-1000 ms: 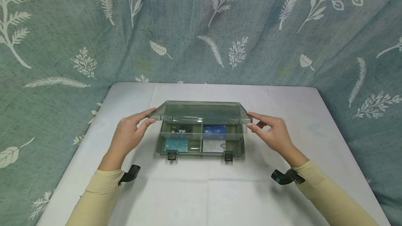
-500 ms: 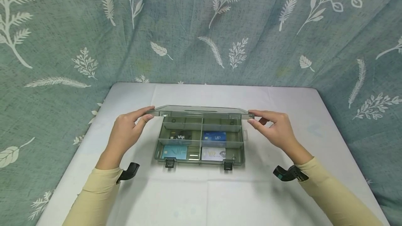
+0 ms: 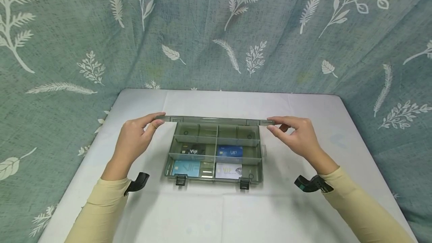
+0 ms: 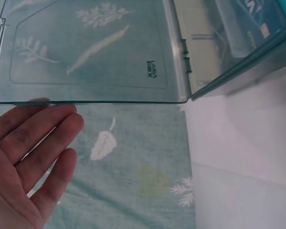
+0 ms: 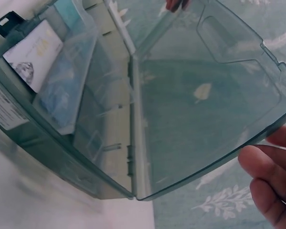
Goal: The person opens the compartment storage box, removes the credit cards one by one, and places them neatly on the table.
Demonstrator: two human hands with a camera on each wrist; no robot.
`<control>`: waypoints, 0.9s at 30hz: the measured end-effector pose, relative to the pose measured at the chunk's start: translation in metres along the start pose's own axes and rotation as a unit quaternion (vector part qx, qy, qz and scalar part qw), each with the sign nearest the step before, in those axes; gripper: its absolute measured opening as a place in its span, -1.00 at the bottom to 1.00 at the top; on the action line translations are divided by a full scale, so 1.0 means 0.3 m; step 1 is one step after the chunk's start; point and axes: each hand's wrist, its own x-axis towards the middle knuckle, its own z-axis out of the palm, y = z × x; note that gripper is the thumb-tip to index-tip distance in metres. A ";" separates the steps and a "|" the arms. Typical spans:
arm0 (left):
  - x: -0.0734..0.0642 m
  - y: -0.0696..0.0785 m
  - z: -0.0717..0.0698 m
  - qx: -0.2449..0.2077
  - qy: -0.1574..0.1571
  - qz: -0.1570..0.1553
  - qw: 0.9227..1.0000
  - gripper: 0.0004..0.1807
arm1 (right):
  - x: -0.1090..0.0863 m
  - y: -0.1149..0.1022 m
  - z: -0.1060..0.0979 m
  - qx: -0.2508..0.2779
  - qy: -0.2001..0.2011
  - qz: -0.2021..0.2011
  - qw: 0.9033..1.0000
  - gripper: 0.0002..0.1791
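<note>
A grey-green see-through compartment box (image 3: 171, 149) sits mid-table with its hinged lid (image 3: 216, 120) raised, seen nearly edge-on in the head view. My left hand (image 3: 136, 138) pinches the lid's left corner between thumb and fingers. At the opposite corner my right hand (image 3: 297, 138) grips the lid the same way. Inside the box lie a black card (image 3: 194, 149) and a blue card (image 3: 230, 151) in the middle row. A light blue card (image 3: 186, 168) and a white card (image 3: 228, 171) occupy the front row. In the right wrist view the lid (image 5: 181, 124) stands steeply up from its hinge.
Two dark latches, a left latch (image 3: 180, 180) and a right latch (image 3: 244, 183), hang off the box's front edge. White cloth covers the table (image 3: 209, 216). Behind it rises a leaf-patterned green curtain (image 3: 195, 29).
Both hands have swung the lid further up, from tilted over the box to nearly edge-on. The back compartments have come into view, and the box appears slightly nearer the front.
</note>
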 end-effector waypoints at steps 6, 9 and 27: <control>0.015 0.002 -0.001 0.000 0.004 -0.006 1.000 -0.63 | 0.013 0.002 0.000 -0.014 0.011 0.002 1.000 -0.74; 0.022 -0.001 0.006 -0.004 0.009 -0.009 1.000 -0.61 | 0.018 0.005 0.006 -0.010 0.019 0.011 1.000 -0.74; 0.111 0.001 0.033 -0.100 0.099 0.025 0.990 -0.64 | 0.089 0.025 0.059 0.016 0.094 0.028 0.995 -0.78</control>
